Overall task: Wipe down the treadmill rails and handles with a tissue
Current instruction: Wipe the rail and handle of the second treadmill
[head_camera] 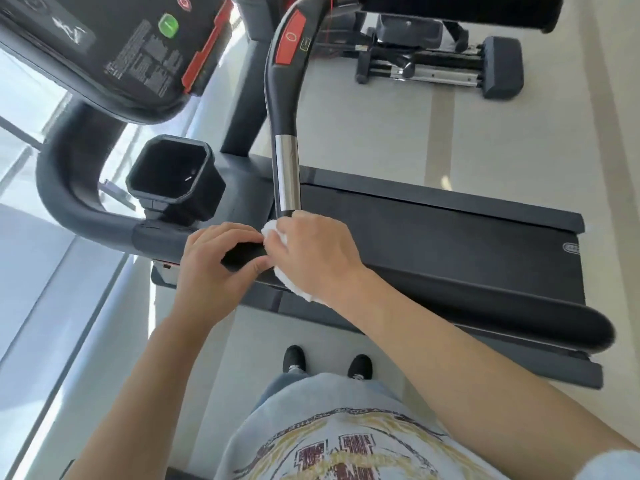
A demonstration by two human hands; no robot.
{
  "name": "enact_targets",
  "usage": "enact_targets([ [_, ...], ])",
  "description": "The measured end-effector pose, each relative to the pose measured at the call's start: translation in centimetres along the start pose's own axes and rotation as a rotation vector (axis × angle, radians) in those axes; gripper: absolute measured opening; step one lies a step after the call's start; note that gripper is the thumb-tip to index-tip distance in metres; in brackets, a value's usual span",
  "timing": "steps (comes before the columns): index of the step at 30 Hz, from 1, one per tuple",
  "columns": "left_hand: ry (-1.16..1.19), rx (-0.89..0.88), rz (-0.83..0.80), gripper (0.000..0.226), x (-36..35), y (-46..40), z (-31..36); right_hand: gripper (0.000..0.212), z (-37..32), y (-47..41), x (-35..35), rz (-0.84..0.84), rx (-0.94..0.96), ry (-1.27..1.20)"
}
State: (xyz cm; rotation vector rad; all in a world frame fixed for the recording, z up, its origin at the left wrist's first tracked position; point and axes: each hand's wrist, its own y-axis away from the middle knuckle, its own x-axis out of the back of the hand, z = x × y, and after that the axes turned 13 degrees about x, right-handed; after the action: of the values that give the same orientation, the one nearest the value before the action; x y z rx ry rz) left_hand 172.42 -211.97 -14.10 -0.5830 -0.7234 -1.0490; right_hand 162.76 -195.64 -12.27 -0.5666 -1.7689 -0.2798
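A black treadmill side rail (485, 306) runs from the middle of the view out to the right. My left hand (214, 268) grips this rail near its junction with the console arm, fingers curled round it. Right beside it, my right hand (315, 254) holds a white tissue (277, 233) wrapped around the same rail, and part of the tissue hangs below the palm. A curved black handle (277, 109) with a chrome sleeve and a red panel rises from just above my right hand.
The treadmill belt deck (433, 230) lies behind the rail. A black cup holder (173, 174) sits left of the chrome handle, under the console (114, 53). Another exercise machine (440, 60) stands on the pale floor at top right. My shoes (327, 365) are below.
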Motion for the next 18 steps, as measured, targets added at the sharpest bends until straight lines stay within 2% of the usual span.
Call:
enact_targets([
  [4, -0.031, 0.038, 0.031, 0.026, -0.6, -0.1, 1.2, 0.038, 2.3, 3.1, 1.0, 0.028, -0.127, -0.165],
  [7, -0.059, 0.044, 0.069, 0.023, -0.9, 0.1, 1.4, 0.028, 4.4, 7.7, 1.4, 0.253, -0.066, 0.003],
  [10, -0.057, 0.015, 0.093, 0.023, -1.0, 0.2, 1.1, 0.033, 6.7, 12.7, 2.1, 0.399, -0.004, 0.147],
  [13, -0.048, -0.016, 0.082, 0.024, -0.9, 0.2, 1.1, 0.032, 7.5, 14.8, 2.2, 0.446, -0.033, 0.235],
  [16, -0.011, -0.06, 0.018, 0.023, -0.4, 0.4, 0.5, 0.033, 6.3, 13.1, 1.4, 0.432, -0.131, 0.272],
  [18, 0.035, -0.101, -0.024, 0.024, 0.4, 0.4, -0.3, 0.032, 4.8, 10.9, 0.4, 0.422, -0.111, 0.289],
])
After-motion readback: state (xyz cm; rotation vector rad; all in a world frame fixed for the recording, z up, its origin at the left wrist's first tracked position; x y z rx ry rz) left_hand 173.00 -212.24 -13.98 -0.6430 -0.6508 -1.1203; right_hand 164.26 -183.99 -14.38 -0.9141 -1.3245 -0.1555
